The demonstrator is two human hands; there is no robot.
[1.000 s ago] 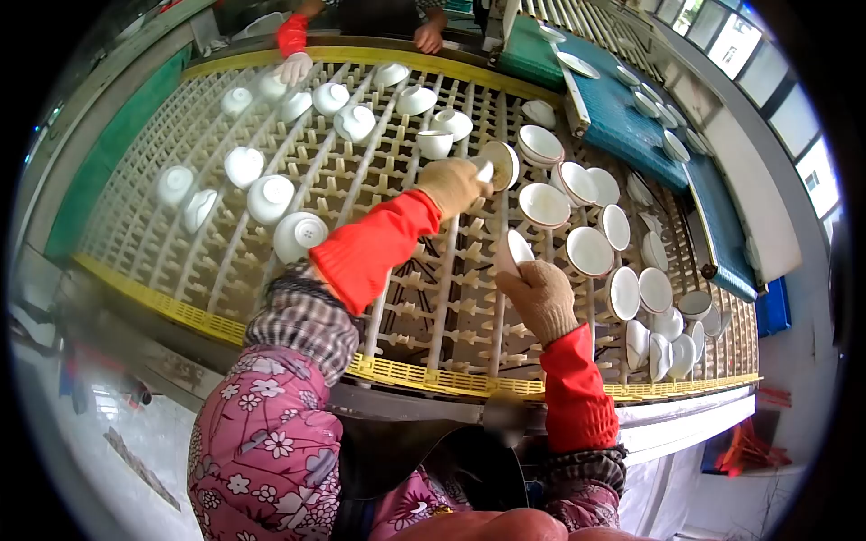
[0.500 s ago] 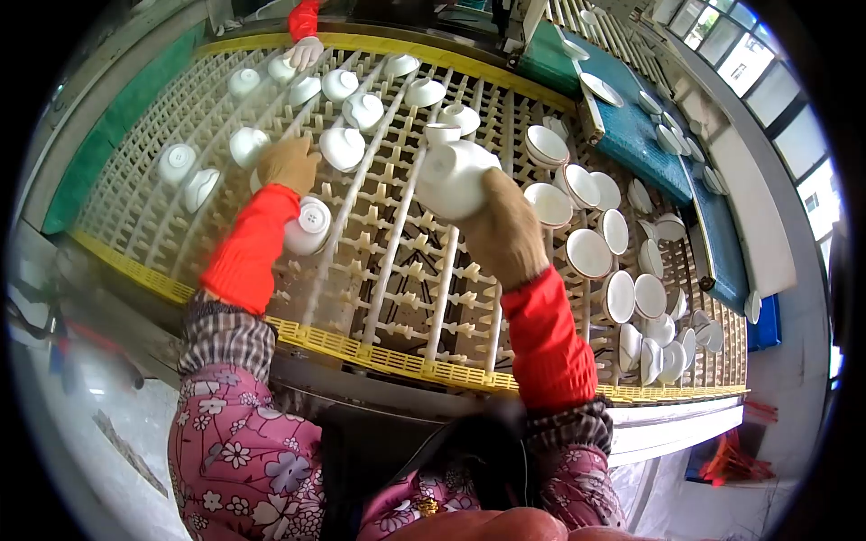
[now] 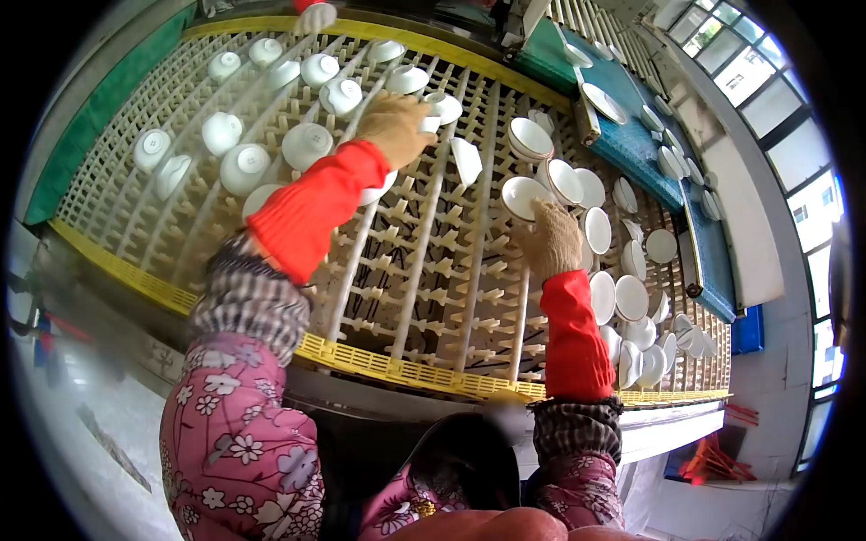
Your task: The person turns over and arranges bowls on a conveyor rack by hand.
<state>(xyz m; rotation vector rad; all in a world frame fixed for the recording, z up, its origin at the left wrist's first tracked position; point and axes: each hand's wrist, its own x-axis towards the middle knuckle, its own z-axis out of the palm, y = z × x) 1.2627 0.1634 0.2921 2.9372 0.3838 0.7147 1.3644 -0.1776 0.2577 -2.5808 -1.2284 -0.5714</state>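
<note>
My left hand (image 3: 394, 129), in a tan glove, reaches over the upside-down bowls, its fingers closed around a small white bowl (image 3: 429, 123) that they partly hide. A second white bowl (image 3: 446, 107) touches it on the far side. My right hand (image 3: 549, 241), gloved too, has its fingers curled at the near rim of an upturned white bowl (image 3: 521, 197) with a thin brown rim. Between my hands a tilted white bowl (image 3: 466, 161) leans on the pegs. Beneath my left forearm another bowl (image 3: 377, 188) shows only in part.
The pegged conveyor (image 3: 424, 298) has yellow edging (image 3: 406, 371). Several upside-down bowls (image 3: 244, 169) stand at left; several brown-rimmed ones (image 3: 631, 298) crowd the right. A blue-green belt (image 3: 631, 144) carries more bowls. Across the conveyor is another person's gloved hand (image 3: 316, 17).
My left hand has moved right and away from me. My right hand has let go of its bowl and shifted right to the brown-rimmed bowls. The other person's hand has drawn back.
</note>
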